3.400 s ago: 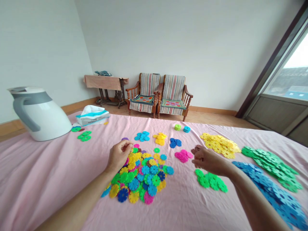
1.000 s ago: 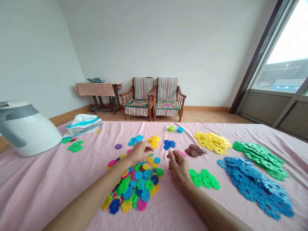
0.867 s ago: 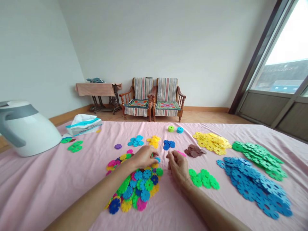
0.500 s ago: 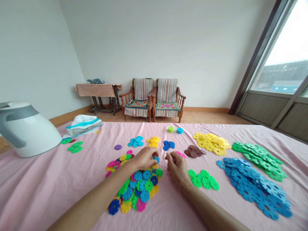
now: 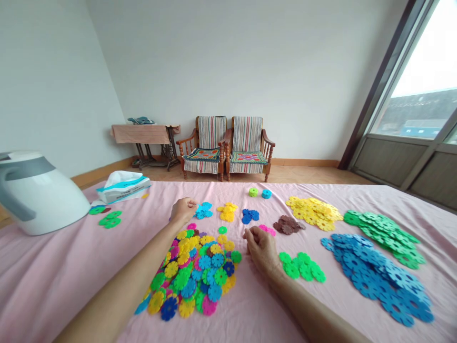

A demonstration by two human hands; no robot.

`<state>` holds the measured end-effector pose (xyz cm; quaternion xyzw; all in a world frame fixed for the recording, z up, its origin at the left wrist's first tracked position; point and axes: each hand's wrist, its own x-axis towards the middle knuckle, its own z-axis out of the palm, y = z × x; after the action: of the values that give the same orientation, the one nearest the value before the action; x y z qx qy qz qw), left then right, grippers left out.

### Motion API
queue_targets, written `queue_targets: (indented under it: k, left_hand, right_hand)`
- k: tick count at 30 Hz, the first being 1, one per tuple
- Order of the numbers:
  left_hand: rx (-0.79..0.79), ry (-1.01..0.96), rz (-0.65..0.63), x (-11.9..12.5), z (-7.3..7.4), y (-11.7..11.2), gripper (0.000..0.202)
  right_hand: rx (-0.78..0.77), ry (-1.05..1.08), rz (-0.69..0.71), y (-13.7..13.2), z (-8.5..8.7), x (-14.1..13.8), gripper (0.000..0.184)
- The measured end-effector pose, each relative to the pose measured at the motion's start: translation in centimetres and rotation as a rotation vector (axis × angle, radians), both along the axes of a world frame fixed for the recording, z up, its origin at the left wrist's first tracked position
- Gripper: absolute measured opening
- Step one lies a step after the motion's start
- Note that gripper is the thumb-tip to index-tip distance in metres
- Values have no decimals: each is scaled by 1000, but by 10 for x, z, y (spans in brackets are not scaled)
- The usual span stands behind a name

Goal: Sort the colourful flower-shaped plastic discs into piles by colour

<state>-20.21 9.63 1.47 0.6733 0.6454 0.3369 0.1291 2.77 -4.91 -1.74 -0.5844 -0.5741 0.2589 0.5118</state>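
Observation:
My left hand is closed in a pinch at the left edge of a small group of light blue snowflake discs. A light blue disc shows at its fingertips, mostly hidden. Below that wrist spreads a mixed heap of snowflake discs in many colours. To the heap's right, my right hand rests low over the cloth with curled fingers; what they hold, if anything, is hidden. Pink discs lie just behind it, and bright green discs are to its right. A single green disc lies above the heap.
Sorted yellow, brown, green and blue discs cover the right side of the pink cloth. Two small stacks stand at the back. A white kettle and a tissue pack stand left.
My left hand has moved left and away from me, from above the mixed heap to the light blue group, uncovering the single green disc. My right hand has stayed nearly still.

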Motion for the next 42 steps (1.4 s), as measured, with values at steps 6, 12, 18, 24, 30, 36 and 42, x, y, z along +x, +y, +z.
queue_targets:
  k: [6,12,18,24,30,36,42]
  left_hand:
    - [57,25,-88,1,1,-13,20]
    - [-33,38,-445,31,-4,-38,12]
    - [-58,124,-608,55,-4,-55,11]
    - [-60,97,-587,62,-6,-56,10]
    - [-84,16,-580,60,-10,-54,12]
    - [-140,-173,-605,65,-8,-63,10]
    - [-287,-423,-683,74,2,-80,8]
  right_hand:
    - [-10,12,1,-1,1,-1,36]
    - [-3,-1,-7,-2,2,-2,40]
    - [-7,-31,-4,-3,3,-3,39]
    - [4,-47,-2,-2,2,-4,37]
    - [-9,-78,9,-2,0,-3,31]
    - [31,-113,27,-2,1,-2,18]
    - [12,5,108,-2,1,-4,20]
